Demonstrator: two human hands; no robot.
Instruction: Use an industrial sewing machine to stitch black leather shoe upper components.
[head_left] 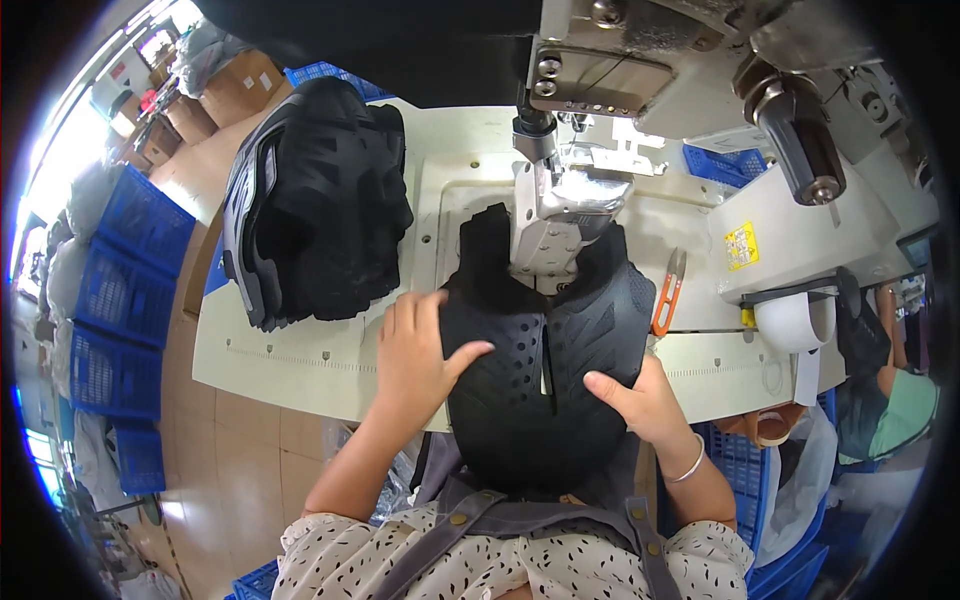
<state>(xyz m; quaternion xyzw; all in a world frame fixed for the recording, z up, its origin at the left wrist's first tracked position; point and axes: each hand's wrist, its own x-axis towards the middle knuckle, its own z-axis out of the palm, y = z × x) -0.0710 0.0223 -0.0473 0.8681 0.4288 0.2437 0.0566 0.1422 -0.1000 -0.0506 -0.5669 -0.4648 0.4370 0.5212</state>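
Head view, one item in hand: black piece (520,445), perforated on its left half, with a central slit. Position: on the table (270,365), upper arms lying on either side of the machine head (560,215), lower end reaching past the table's front edge toward the person's lap.

Left hand (412,350): at the piece's left edge, thumb spread wide from the fingers and laid over the upper surface beside the holes; fingertips meeting the edge higher up. Flat contact, no pinch visible.

Right hand (645,405): at the right edge, slightly lower than the left. Thumb on the upper surface, pointing toward the slit; other fingers mostly hidden, so whether they pinch the edge cannot be told. Bracelet (688,460) at the wrist. The piece's slit and middle lie between the two hands.

Surroundings: stack (330,205) of black pieces, on the table to the left, apart from the piece in hand. Snips (668,300), orange-handled, just right of the piece, blades pointing away from the person. Crates (120,310), blue, along the far left. Carton (240,85), brown, upper left.
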